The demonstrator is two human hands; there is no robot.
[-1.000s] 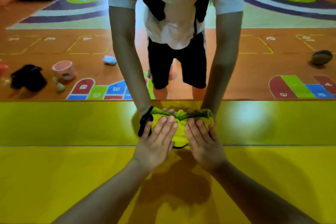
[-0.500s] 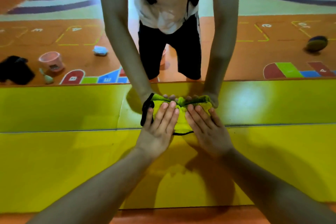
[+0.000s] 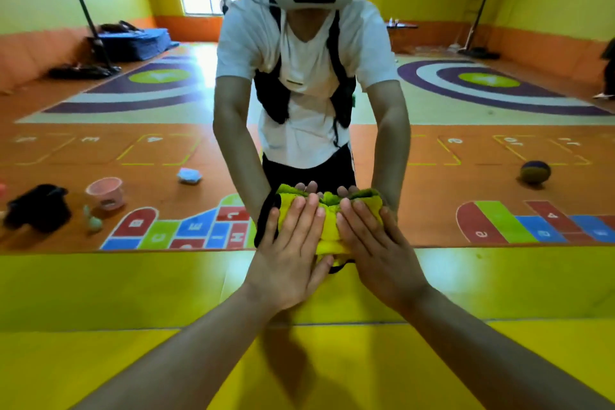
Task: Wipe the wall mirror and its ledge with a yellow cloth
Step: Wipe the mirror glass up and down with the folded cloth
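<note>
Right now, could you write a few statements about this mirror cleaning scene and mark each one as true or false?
1. The left hand and the right hand both press flat on the yellow cloth. True.
2. The yellow cloth lies on the ledge. False: it is held against the mirror, above the ledge.
3. The mirror reflects a pink bucket on the floor. True.
4. A ball stands right next to the pink bucket. False: the ball is far from it, at the opposite side of the reflection.

mirror (image 3: 133, 160) open beside yellow cloth (image 3: 329, 230), ledge (image 3: 116, 369) below
</note>
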